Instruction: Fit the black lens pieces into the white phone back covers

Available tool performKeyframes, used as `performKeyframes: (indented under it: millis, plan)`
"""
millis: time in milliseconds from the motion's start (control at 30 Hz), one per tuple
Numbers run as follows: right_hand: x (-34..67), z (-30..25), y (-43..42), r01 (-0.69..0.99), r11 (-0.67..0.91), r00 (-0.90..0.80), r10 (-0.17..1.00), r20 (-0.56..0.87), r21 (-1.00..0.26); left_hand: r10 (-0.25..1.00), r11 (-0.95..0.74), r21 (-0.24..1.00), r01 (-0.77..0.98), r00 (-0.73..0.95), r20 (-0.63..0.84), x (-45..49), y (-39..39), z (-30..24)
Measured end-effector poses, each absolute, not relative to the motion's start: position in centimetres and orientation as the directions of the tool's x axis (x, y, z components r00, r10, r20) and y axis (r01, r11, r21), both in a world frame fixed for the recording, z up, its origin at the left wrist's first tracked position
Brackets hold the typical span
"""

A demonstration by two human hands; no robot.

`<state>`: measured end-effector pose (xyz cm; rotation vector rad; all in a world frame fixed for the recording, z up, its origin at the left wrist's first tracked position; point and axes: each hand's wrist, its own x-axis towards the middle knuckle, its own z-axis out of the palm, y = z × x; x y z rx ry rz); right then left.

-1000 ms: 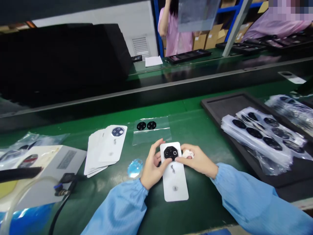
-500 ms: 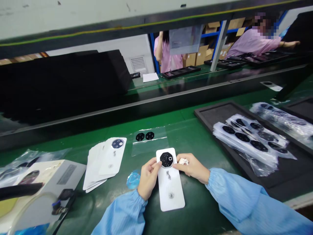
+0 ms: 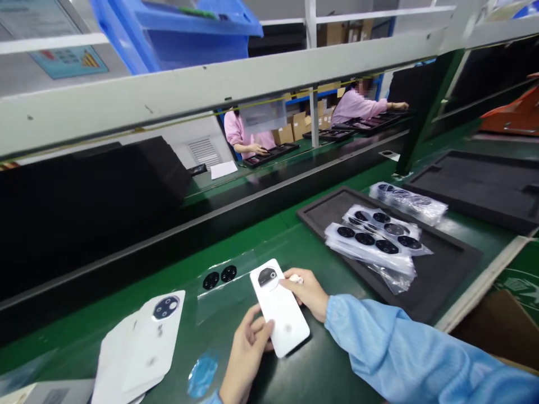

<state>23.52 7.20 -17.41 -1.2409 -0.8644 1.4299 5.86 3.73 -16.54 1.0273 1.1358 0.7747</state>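
Observation:
A white phone back cover (image 3: 278, 308) with a black camera ring near its top lies tilted on the green belt. My left hand (image 3: 246, 350) grips its lower left edge, fingers curled round it. My right hand (image 3: 306, 290) pinches the cover's top right corner by the ring and keeps a small white wad tucked in its fingers. A clear film strip with two black round camera pieces (image 3: 219, 276) lies just left of the cover. A small bluish round film (image 3: 202, 373) lies beside my left wrist.
A fanned stack of white covers (image 3: 141, 345) sits at the lower left. A black tray (image 3: 438, 269) on the right bears bagged black lens pieces (image 3: 373, 241). More black trays lie further right. Two people in pink work beyond the far belt, under a white rail.
The view has swung up and to the right. My left hand slid from the camera ring down to the cover's lower edge, and the cover now lies tilted. My right hand stays at its top.

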Motion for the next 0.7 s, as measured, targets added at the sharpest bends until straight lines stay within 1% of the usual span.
performKeyframes:
  millis: [67, 133, 233, 333, 433, 533, 600, 700]
  plan:
    - [24.2, -17.5, 7.8, -0.258, -0.177, 0.155, 0.963, -0.221, -0.950, 0.916, 0.315, 0.945, 0.087, 0.232, -0.327, 6.6, 7.4, -15.8]
    - [24.8, -17.5, 8.2, -0.266, -0.137, 0.224, 0.954, -0.199, -0.954, 0.937, 0.289, 0.946, 0.147, 0.159, -0.311, 7.5, 12.7, -14.9]
    - [25.2, -17.7, 8.7, -0.257, -0.098, 0.258, 0.952, -0.166, -0.961, 0.959, 0.267, 0.927, 0.263, 0.023, -0.283, 9.1, 21.1, -13.7]
    - [24.9, -18.2, 8.9, -0.224, -0.061, 0.267, 0.956, -0.121, -0.973, 0.966, 0.255, 0.869, 0.425, -0.079, -0.245, 10.3, 26.7, -12.9]
    - [24.6, -18.7, 9.1, -0.177, -0.022, 0.263, 0.962, -0.069, -0.984, 0.973, 0.229, 0.772, 0.593, -0.139, -0.182, 11.0, 28.8, -12.9]
    - [24.4, -19.0, 9.1, -0.128, 0.002, 0.239, 0.971, -0.029, -0.992, 0.980, 0.199, 0.653, 0.731, -0.168, -0.111, 10.9, 28.9, -13.4]
    - [24.5, -19.0, 9.1, -0.095, 0.008, 0.211, 0.977, -0.012, -0.995, 0.986, 0.160, 0.580, 0.798, -0.158, -0.054, 9.7, 28.2, -13.5]
    - [24.7, -19.0, 8.9, -0.047, -0.006, 0.163, 0.986, -0.014, -0.999, 0.995, 0.064, 0.488, 0.870, -0.093, 0.035, 5.8, 26.2, -12.7]
